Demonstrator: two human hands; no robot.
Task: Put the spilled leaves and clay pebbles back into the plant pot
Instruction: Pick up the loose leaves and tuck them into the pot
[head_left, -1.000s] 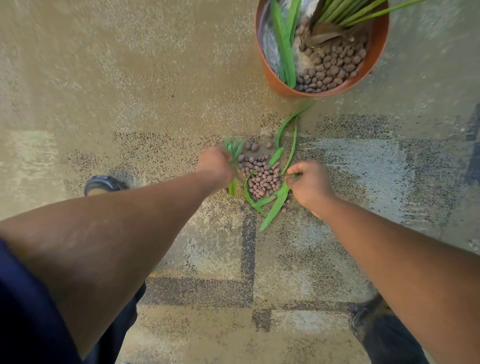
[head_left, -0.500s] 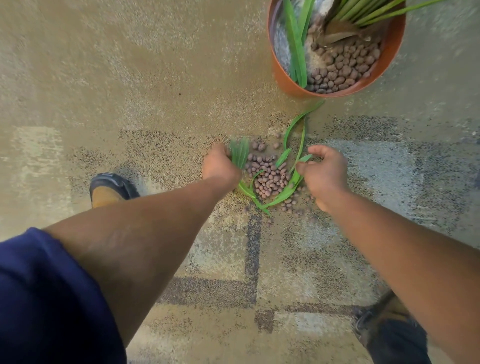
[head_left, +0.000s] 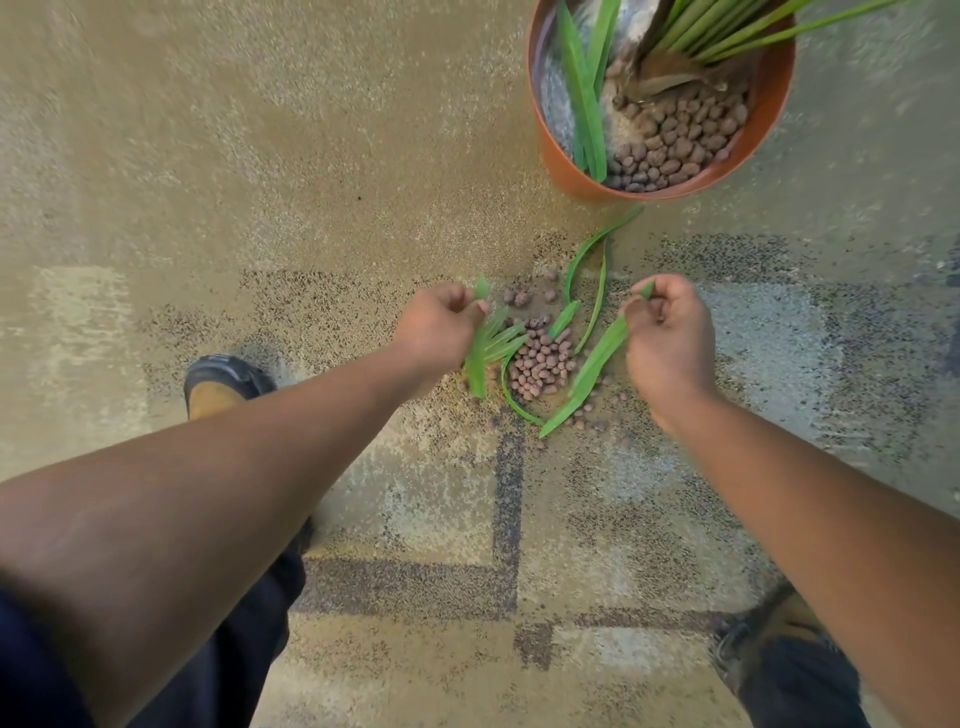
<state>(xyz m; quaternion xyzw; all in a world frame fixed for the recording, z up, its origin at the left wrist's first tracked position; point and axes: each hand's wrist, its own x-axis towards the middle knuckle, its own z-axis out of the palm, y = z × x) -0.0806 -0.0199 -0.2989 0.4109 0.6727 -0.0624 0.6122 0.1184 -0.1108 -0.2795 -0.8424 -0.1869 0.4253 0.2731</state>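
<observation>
A heap of brown clay pebbles (head_left: 543, 361) lies on the carpet between my hands. My left hand (head_left: 441, 325) grips a bunch of short green leaves (head_left: 491, 345) just left of the heap. My right hand (head_left: 667, 332) holds one long green leaf (head_left: 589, 371) that slants down past the heap's right side. Two thin curved leaves (head_left: 587, 267) lie on the floor between the heap and the pot. The orange plant pot (head_left: 571, 166) stands at the top right, with pebbles (head_left: 675, 140), loose leaves and a green plant inside.
The floor is patterned beige and grey carpet (head_left: 260, 156). My left shoe (head_left: 221, 384) is beside my left forearm, and my right shoe (head_left: 753, 634) is at the lower right. A few stray pebbles (head_left: 592, 418) lie scattered below the heap.
Both hands have lifted with their leaves. The right hand has raised the long leaf's upper end, so it now slants beside the heap. The view has shifted slightly.
</observation>
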